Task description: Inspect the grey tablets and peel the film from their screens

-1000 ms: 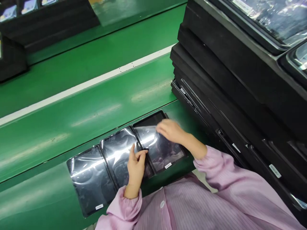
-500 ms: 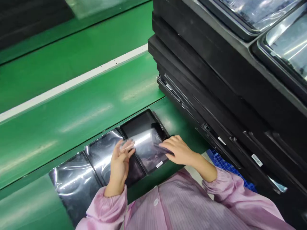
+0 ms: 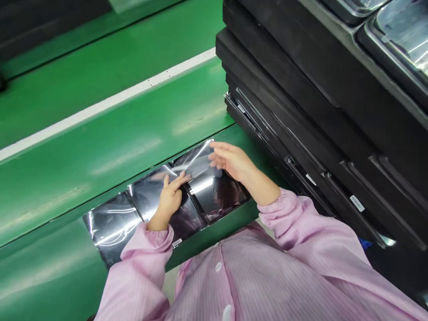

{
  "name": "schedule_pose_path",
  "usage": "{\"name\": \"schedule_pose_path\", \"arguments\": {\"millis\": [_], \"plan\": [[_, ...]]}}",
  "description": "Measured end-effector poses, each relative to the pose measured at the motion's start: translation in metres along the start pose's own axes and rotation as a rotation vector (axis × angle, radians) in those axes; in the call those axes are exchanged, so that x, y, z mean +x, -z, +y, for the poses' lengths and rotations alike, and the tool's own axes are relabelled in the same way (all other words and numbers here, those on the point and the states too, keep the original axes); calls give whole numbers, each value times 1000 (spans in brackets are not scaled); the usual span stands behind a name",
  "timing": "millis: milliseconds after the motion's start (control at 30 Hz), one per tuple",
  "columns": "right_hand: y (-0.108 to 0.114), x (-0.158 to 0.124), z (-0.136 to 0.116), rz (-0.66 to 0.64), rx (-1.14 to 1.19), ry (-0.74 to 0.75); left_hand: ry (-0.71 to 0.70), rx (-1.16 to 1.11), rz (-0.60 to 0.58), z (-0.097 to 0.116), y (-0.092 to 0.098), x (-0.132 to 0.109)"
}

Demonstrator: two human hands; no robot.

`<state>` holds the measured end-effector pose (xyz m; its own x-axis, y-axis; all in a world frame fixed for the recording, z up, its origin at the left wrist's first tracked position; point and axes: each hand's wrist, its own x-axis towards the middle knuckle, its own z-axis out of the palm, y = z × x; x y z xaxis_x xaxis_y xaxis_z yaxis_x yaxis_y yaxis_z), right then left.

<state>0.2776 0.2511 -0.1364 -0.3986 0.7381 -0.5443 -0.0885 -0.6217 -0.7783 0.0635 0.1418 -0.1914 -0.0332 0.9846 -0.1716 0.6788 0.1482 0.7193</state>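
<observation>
Three flat black tablet-like screens lie side by side in a slanting row: a left screen (image 3: 115, 223), a middle screen (image 3: 150, 189) and a right screen (image 3: 214, 191). Shiny clear film or bagging covers the left and middle ones. My left hand (image 3: 171, 198) is over the middle screen, fingers stretched toward the right screen. At the right screen's far edge is my right hand (image 3: 234, 162), its fingers extended and slightly blurred. A pale, see-through smear, perhaps film, shows between the hands; whether either touches it is unclear. Neither hand visibly grips anything.
Tall stacked black trays (image 3: 301, 111) stand close on the right, with wrapped screens (image 3: 401, 35) in the top one. Beyond the row, a green belt-like surface (image 3: 133, 133) runs with a white strip (image 3: 110, 104). A dark block (image 3: 50, 26) sits at far left.
My right hand has left the right screen's near side and moved up to its far edge, fingers straightened. The clear film lifted between both hands has come down. My left hand has shifted slightly.
</observation>
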Motion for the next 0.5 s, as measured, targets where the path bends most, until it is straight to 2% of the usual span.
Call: {"name": "schedule_pose_path", "arguments": {"millis": [67, 100, 200, 267, 367, 433, 500], "plan": [[7, -1, -11, 14, -51, 22, 0, -47, 6, 1, -1, -2], [13, -4, -15, 38, -185, 30, -15, -31, -13, 4, -2, -6], [30, -15, -12, 202, -746, 26, -106, 144, -166, 25, -10, -37], [34, -22, -3, 252, -973, 1, -174, 247, -295, 41, -22, -67], [25, -33, 14, 256, -1166, -24, -154, 271, -401, 58, -40, -101], [13, -45, 21, 286, -1275, -37, -82, 151, -451, 64, -45, -111], [-1, -56, 22, 312, -1350, -39, -42, -2, -487, 69, -42, -116]]}}
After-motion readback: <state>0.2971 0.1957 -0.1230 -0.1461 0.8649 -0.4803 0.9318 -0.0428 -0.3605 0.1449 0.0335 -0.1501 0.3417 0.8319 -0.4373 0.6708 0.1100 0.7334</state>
